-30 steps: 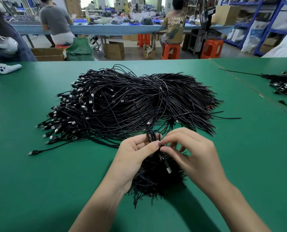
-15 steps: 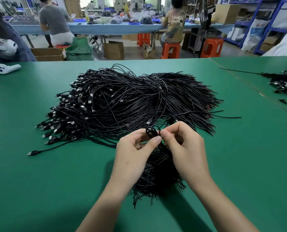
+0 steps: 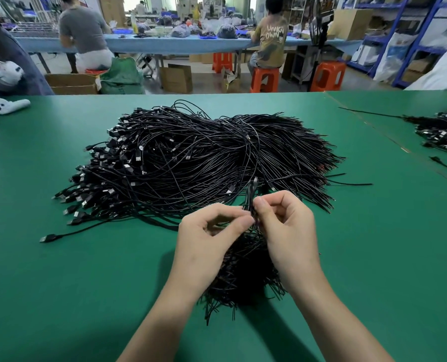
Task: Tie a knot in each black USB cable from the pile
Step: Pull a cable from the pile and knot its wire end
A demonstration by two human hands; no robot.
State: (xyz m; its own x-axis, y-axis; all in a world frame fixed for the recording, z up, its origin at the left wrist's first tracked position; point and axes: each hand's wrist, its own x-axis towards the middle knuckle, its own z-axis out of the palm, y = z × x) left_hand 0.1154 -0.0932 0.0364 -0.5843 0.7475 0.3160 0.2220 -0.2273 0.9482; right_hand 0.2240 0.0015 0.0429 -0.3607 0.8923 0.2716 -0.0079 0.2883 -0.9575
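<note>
USB cable [image 3: 252,188] is pinched by left hand [image 3: 208,241] and right hand [image 3: 287,231], fingers curled close together, likely so the knot cinches tight above the counter [image 3: 60,283].

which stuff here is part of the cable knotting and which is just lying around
In the job: held cable, pinched by left hand and right hand; big cable pile; smaller heap below the hands.
Lying about: white handheld device; far-right cable pile; orange stools.
</note>
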